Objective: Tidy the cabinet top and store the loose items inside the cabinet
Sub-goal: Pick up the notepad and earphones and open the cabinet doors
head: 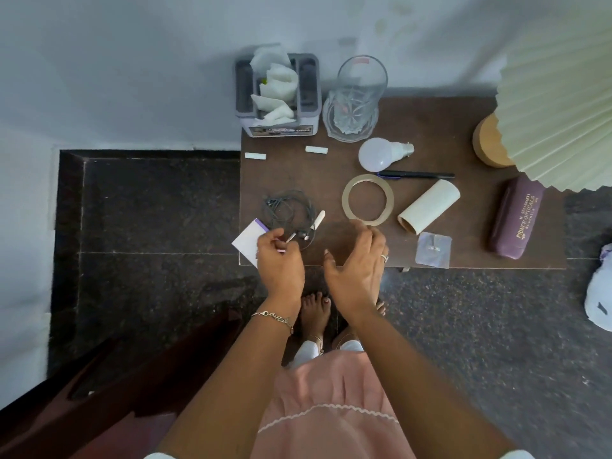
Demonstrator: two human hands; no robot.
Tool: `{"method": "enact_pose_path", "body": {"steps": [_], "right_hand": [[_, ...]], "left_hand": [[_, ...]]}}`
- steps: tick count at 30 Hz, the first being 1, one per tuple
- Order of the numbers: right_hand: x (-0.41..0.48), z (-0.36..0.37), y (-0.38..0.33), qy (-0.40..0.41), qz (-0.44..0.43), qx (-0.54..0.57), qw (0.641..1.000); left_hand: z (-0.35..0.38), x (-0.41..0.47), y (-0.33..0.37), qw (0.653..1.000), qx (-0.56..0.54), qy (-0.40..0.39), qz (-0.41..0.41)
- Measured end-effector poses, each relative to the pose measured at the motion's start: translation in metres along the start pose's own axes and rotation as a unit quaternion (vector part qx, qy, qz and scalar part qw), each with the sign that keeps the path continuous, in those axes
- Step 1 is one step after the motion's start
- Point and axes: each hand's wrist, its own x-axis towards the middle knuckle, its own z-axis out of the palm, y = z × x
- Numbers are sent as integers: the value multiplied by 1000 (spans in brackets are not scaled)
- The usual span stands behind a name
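The brown cabinet top (pixel 430 127) carries loose items. A tangled grey earphone cable (pixel 288 208) lies near its front left, beside a white pen-like stick (pixel 318 220) and a white-and-purple card (pixel 248 240). My left hand (pixel 280 260) hovers over the front left edge and pinches a thin metallic end of the cable between its fingertips. My right hand (pixel 357 263) is held open with relaxed fingers just in front of the tape ring (pixel 367 200), holding nothing. A white bulb (pixel 377 154), a black pen (pixel 417 174), a cardboard tube (pixel 429 207) and a small plastic packet (pixel 433 250) lie further right.
A grey box stuffed with tissues (pixel 278 94) and a cut-glass tumbler (pixel 356 101) stand at the back. A purple spectacle case (pixel 516 217) and a pleated lamp (pixel 556 94) on a cork base occupy the right. Two white chalk pieces (pixel 316 149) lie at back left. Dark stone floor surrounds the cabinet.
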Motion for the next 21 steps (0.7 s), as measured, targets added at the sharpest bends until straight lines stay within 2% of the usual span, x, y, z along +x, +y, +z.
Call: {"method": "enact_pose_path", "body": {"steps": [6,10,13,21], "right_hand": [[-6,24,-8,-82,-6,30,996],[-3,32,-8,-102,-13,17,994],[-2,35,-8,-112,-13,16,993],[5,37,-7,-115,-13,38,993]], "left_hand": [[-33,30,-23,993,12,101,-68],[-38,38,-35,992,-25,67,-108],[-38,36,-35,991,-74,45,-107],[-30,40,-23,990,-95,19,-101]]}}
